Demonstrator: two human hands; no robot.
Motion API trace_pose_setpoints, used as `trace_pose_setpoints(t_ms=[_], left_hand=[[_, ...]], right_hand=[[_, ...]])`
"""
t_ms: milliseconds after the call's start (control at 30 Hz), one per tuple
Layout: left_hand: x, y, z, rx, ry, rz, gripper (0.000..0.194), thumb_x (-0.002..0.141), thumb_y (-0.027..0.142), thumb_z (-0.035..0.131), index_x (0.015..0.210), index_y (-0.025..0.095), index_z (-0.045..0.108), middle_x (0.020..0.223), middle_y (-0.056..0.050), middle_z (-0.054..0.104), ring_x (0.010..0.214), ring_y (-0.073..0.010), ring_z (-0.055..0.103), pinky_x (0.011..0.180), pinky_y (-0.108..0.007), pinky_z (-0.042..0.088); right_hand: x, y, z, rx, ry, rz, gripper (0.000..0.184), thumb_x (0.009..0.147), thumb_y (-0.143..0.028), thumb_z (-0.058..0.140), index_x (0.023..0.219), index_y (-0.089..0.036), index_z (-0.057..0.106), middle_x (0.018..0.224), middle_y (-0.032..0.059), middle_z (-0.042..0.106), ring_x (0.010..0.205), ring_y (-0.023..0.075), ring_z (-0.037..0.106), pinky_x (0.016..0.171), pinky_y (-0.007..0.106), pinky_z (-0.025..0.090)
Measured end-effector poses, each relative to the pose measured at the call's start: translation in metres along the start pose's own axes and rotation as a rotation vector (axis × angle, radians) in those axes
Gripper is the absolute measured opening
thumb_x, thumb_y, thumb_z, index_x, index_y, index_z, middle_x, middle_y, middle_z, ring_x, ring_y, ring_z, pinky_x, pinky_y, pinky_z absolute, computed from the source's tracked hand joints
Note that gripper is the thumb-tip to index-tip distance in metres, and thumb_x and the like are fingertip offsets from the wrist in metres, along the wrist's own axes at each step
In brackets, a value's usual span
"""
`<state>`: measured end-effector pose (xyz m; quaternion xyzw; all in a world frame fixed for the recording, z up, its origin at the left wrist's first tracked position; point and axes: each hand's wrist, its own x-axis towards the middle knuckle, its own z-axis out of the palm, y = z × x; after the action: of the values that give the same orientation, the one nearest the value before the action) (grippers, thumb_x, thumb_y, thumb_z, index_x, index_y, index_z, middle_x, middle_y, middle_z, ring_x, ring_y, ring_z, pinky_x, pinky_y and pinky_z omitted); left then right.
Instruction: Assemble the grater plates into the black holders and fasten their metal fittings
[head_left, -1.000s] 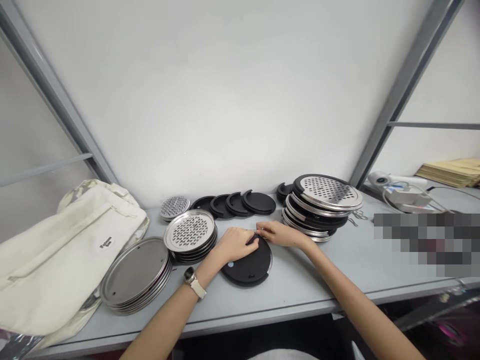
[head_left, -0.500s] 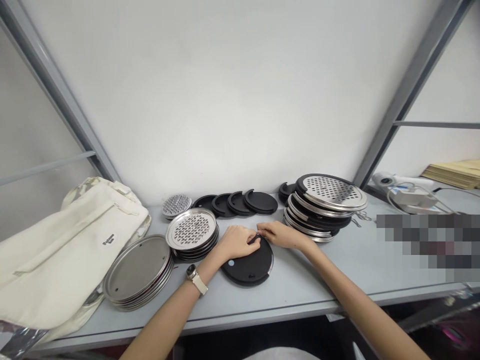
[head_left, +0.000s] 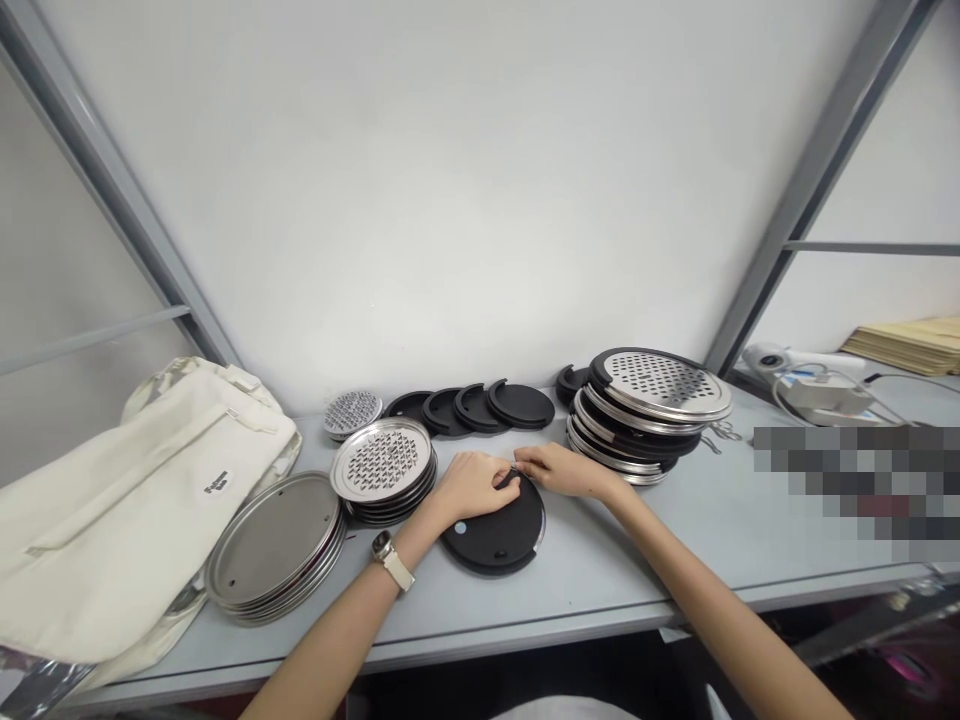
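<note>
Head view: fingers point(head_left: 504, 478) of left hand point(head_left: 471, 485) curled over far rim of black round lid point(head_left: 501, 530), thumb and forefinger pinched at a small metal part on that rim. Fingers of right hand point(head_left: 564, 467) pinched on the same spot from 3 o'clock, tips of both hands nearly touching. Part itself too small to identify. Lid flat on grey surface point(head_left: 675, 540), centre frame, steel edge showing along its 3 o'clock side. Watch point(head_left: 390, 560) on left wrist.

At 9 o'clock of lid: stack of perforated steel discs point(head_left: 384, 468), just beside left hand. Further out at 8 o'clock: stack of plain steel trays point(head_left: 271, 545), partly overlapping cream canvas bag point(head_left: 112, 500). At 12 o'clock: row of overlapping black notched lids point(head_left: 480, 407) along white wall, small perforated disc point(head_left: 351, 412) at its 9 o'clock end. At 2 o'clock: tall mixed stack of steel and black discs point(head_left: 649, 412), near right hand. Far 3 o'clock: white device with cable point(head_left: 810, 385), brown envelopes point(head_left: 911, 342).
</note>
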<state>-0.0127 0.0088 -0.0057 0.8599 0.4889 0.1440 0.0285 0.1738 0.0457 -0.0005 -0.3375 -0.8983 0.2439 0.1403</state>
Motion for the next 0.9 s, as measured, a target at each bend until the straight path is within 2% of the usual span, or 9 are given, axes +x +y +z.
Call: trace_pose_setpoints(t_ms=[200,433,667,900], left_hand=[[-0.0006,0.0000,-0.0006,0.021,0.000,-0.010,0.029,0.082,0.043,0.052,0.066,0.020,0.059,0.060,-0.001,0.059,0.056,-0.0148,0.051,0.053,-0.027,0.026],[-0.0016,-0.0005,-0.0013,0.040,0.004,0.038,0.034,0.088,0.044,0.046,0.068,0.019,0.058,0.062,-0.001,0.061,0.057,-0.0153,0.053,0.054,-0.027,0.026],[-0.0017,0.0005,-0.0025,0.051,-0.001,0.059,0.029,0.087,0.040,0.048,0.071,0.019,0.059,0.066,-0.002,0.063,0.059,-0.0158,0.056,0.054,-0.027,0.028],[-0.0026,0.0014,-0.0028,0.067,-0.005,0.064,0.030,0.088,0.042,0.046,0.073,0.019,0.060,0.067,-0.002,0.063,0.060,-0.0166,0.057,0.055,-0.027,0.031]], right_hand=[[-0.0010,-0.0003,-0.0015,0.028,-0.011,0.010,0.028,0.090,-0.027,0.039,0.065,-0.017,0.048,0.057,-0.0049,0.042,0.056,0.0096,0.036,0.056,0.023,0.028],[-0.0019,0.0027,-0.0014,0.071,-0.020,0.026,0.030,0.089,-0.033,0.039,0.065,-0.017,0.047,0.055,-0.0055,0.040,0.054,0.0094,0.034,0.053,0.023,0.027],[-0.0033,0.0039,-0.0022,0.077,0.015,0.024,0.015,0.085,-0.029,0.043,0.074,-0.019,0.047,0.057,-0.0068,0.039,0.054,0.0090,0.032,0.052,0.021,0.027],[-0.0016,0.0024,-0.0016,0.073,0.016,0.014,0.027,0.089,-0.034,0.039,0.067,-0.019,0.042,0.056,-0.0057,0.040,0.054,0.0094,0.034,0.052,0.022,0.027]])
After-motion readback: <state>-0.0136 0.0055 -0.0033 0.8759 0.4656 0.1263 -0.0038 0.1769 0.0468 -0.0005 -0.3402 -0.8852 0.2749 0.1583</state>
